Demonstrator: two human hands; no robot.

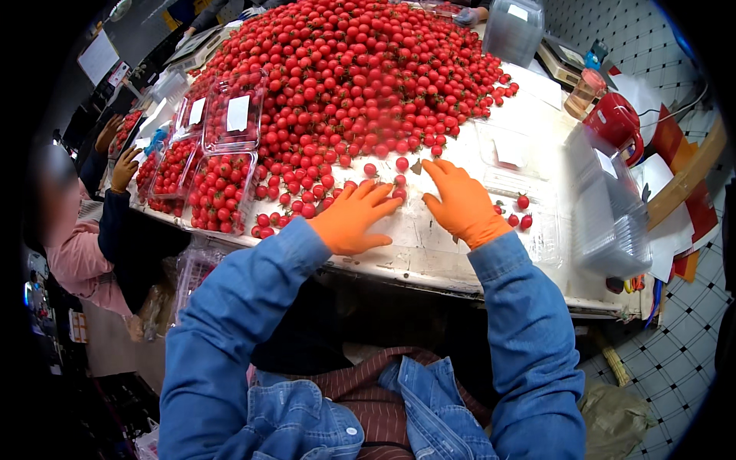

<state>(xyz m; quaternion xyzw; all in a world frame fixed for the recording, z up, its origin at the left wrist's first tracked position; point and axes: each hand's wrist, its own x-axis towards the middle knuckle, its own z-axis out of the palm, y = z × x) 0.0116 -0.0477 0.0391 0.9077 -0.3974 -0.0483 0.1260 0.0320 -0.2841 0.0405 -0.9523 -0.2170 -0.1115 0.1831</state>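
A big heap of red cherry tomatoes (pixel 360 84) covers the far side of the white table (pixel 429 261). My left hand (pixel 353 218), in an orange glove, hovers over or rests on the near edge of the heap, its fingers spread. Under and beside its fingertips are a few loose tomatoes (pixel 399 194). To its right, my right hand (pixel 462 203), gloved alike, has its fingers stretched forward and its thumb apart. Close to its index fingertip lies a small dark leaf (pixel 416 166). Nothing shows in either hand.
Filled clear clamshell boxes (pixel 222 192) stand at left. An open clear box (pixel 510 149) lies right of my hand, near several tomatoes (pixel 522 202). Stacked empty boxes (pixel 609 211), a red mug (pixel 613 121) and a scale (pixel 563 57) line the right. Another person's gloved hand (pixel 124 169) is at left.
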